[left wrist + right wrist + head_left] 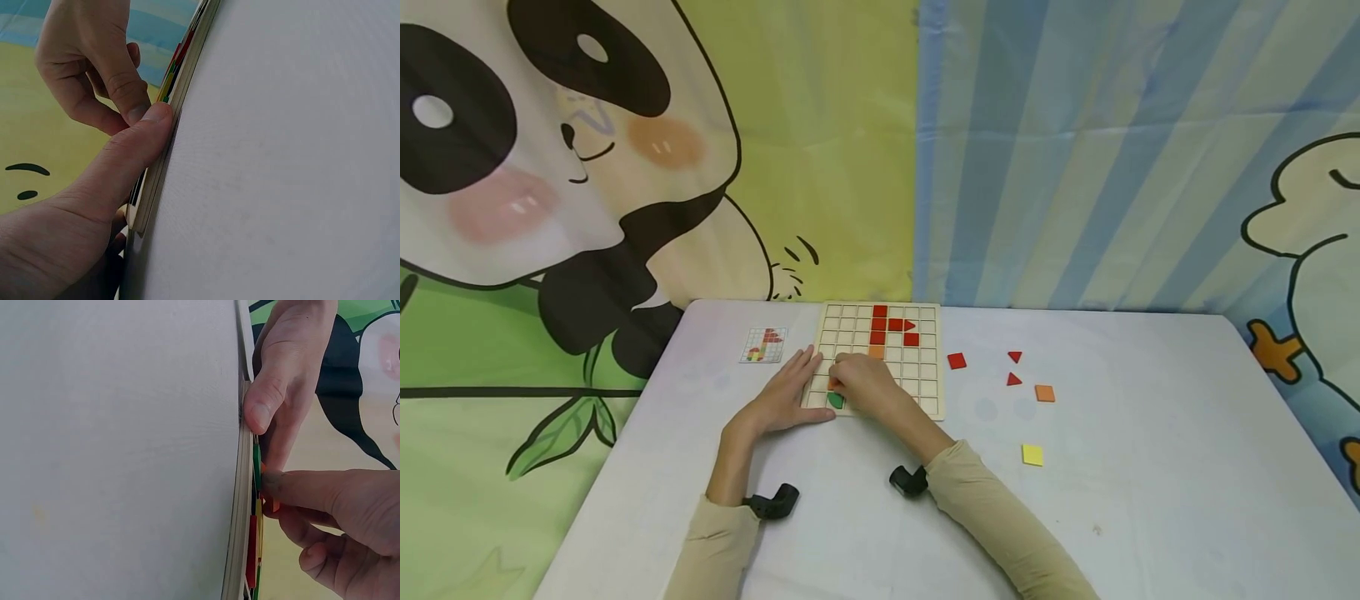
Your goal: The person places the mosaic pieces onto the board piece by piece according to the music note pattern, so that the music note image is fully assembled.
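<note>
A wooden grid board (928, 404) lies on the table with red tiles (878, 324) and an orange tile (876, 352) in its squares. My left hand (782, 398) rests along the board's left side, its thumb on the front edge, fingers spread. Over the lower left squares, my right hand (867, 383) pinches a small orange piece (275, 505) between thumb and fingers. A green rounded piece (836, 400) sits in the front row, just below those fingertips. The right hand covers the squares beneath it; edges of yellow and red pieces show in the right wrist view.
Left of the board lies a pattern card (763, 344) with a coloured figure. To the right are a loose red square (957, 361), two red triangles (1014, 379), an orange square (1045, 393) and a yellow square (1032, 455). A printed curtain (1075, 167) hangs behind the table.
</note>
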